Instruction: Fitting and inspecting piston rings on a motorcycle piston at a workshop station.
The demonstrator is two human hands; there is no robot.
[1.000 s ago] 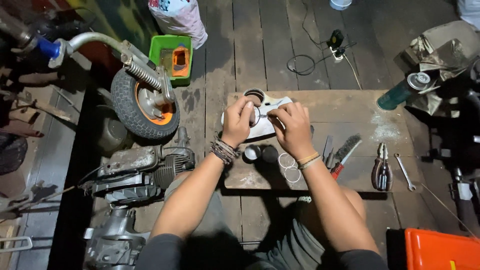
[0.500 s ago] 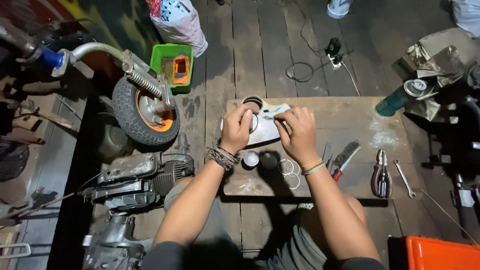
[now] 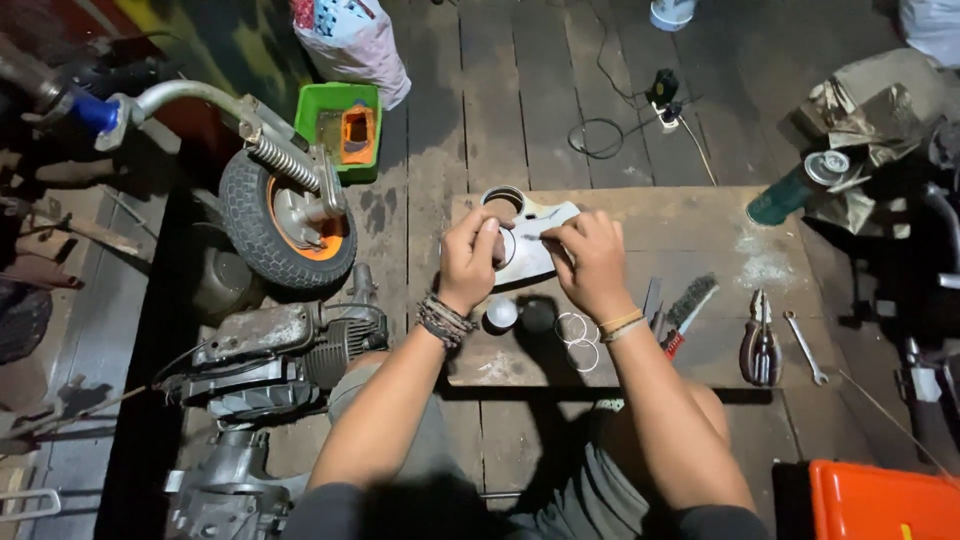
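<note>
Metal cover plate (image 3: 535, 245), pale grey with a round hole at its far end, lies on the wooden board (image 3: 690, 225), near that board's far left corner, and both hands grip it. Off the board's left edge stands a small wheel (image 3: 285, 235) with an orange hub, and nearer the person than the wheel lies a grimy engine (image 3: 280, 350). Past the board's right end a green angle grinder (image 3: 795, 190) rests on crumpled cloth. The left hand (image 3: 468, 258) pinches the plate's left side, fingers curled over the rim. The right hand (image 3: 592, 262) clasps the plate's right edge. On the board's near right part lie pliers (image 3: 760, 345), a wire brush (image 3: 688, 305) and a small spanner (image 3: 805, 347). Just nearer than the plate sit thin wire rings (image 3: 578, 340).
</note>
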